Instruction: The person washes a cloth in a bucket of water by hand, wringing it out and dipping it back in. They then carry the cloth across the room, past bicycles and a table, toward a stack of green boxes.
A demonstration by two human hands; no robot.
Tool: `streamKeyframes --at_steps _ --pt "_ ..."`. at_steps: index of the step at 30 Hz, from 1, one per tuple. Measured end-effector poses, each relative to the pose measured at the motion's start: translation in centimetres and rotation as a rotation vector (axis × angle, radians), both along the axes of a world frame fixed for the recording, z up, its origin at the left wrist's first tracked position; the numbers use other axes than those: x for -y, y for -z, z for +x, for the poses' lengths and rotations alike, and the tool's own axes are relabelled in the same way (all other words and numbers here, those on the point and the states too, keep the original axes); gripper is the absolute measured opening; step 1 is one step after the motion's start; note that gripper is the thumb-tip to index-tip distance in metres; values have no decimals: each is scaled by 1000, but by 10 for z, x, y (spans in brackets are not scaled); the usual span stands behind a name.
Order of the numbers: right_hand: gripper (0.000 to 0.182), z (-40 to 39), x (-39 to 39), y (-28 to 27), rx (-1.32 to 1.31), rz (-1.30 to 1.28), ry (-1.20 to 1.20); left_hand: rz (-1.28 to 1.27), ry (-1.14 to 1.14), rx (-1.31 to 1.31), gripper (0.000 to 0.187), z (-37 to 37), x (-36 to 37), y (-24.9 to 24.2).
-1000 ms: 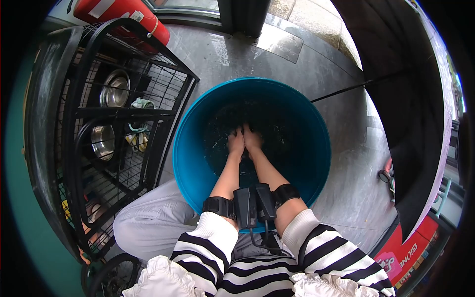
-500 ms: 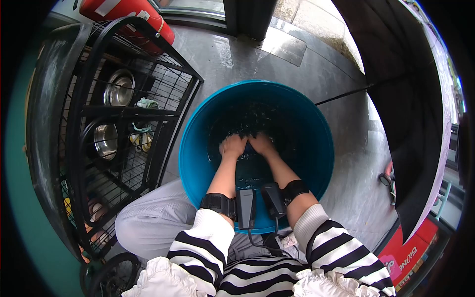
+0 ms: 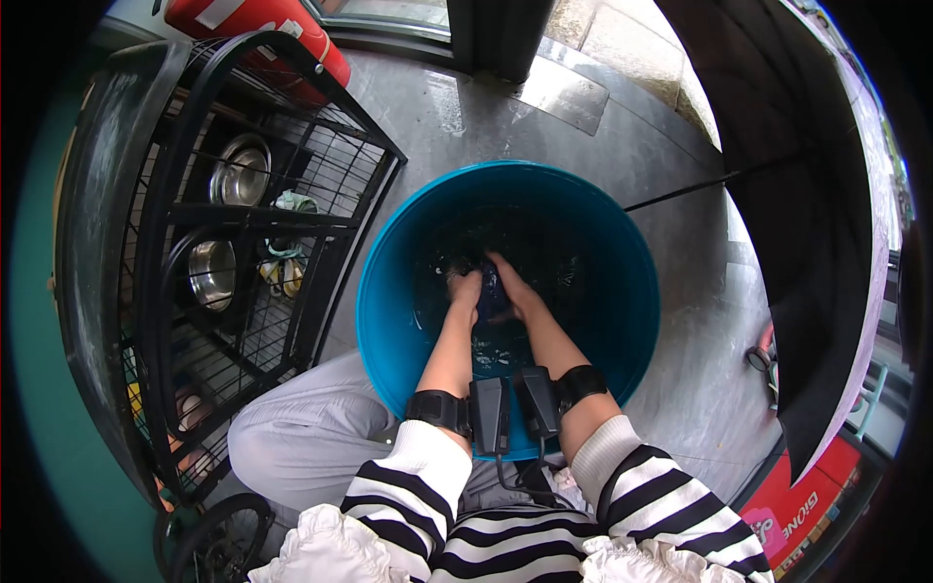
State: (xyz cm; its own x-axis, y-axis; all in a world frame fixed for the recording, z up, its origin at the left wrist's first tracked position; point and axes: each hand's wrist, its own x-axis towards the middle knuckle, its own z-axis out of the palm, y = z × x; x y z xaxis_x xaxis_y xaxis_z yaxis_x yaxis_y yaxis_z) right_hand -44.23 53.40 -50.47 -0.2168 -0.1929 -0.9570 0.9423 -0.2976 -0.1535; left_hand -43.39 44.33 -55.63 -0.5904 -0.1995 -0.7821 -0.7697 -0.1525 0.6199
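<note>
A large blue tub [image 3: 389, 374] holds dark water, and both of my hands are down in it. My left hand [image 3: 466, 289] is curled, with its fingers partly under the water. My right hand [image 3: 509, 281] lies on the other side, its fingers longer and slanting inward. Between the two palms is a dark blue, wet bundle that looks like cloth [image 3: 491, 287], gripped from both sides. Its lower part is hidden by the dark water. Each forearm wears a black strap with a dark grey box [image 3: 490, 413] near the tub's front rim.
A black wire rack [image 3: 262, 216] with steel bowls [image 3: 240, 170] stands left of the tub. Behind it is a red cylinder [image 3: 277, 44]. An open black umbrella [image 3: 807, 194] fills the right side, its thin shaft reaching toward the tub. A red box [image 3: 802, 500] sits lower right.
My hands have drawn upright and face each other, where before they were palms down and close together. The dark blue bundle shows more clearly between them. The view has shifted slightly.
</note>
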Motion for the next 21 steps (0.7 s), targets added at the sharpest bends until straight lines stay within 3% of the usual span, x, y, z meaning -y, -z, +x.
streamKeyframes --at_steps 1,3,6,9,13,18,19,20,21 --pt "60 -1 7 10 0 -1 -2 -179 149 -19 41 1 -1 2" --pt "60 -1 19 45 -213 581 -147 -254 186 46 41 -1 -8 -9" --pt "60 0 24 63 -313 796 -229 -318 231 113 48 -4 -13 -29" --pt "56 -5 17 52 -272 785 -356 -350 218 202 49 -9 -13 -23" --pt "47 -2 13 52 -276 840 -216 -463 416 158 51 -9 -6 -19" --pt "46 -4 3 46 -337 816 -428 -535 582 74 51 -14 -2 -22" --pt "46 -4 -3 45 -338 817 -427 -623 848 31 51 -18 2 -28" --pt "49 -2 -12 43 -407 768 -690 -707 1115 -11 52 -21 6 -34" --pt "51 -4 -16 34 -476 711 -953 -708 1113 -14 52 -25 9 -40"
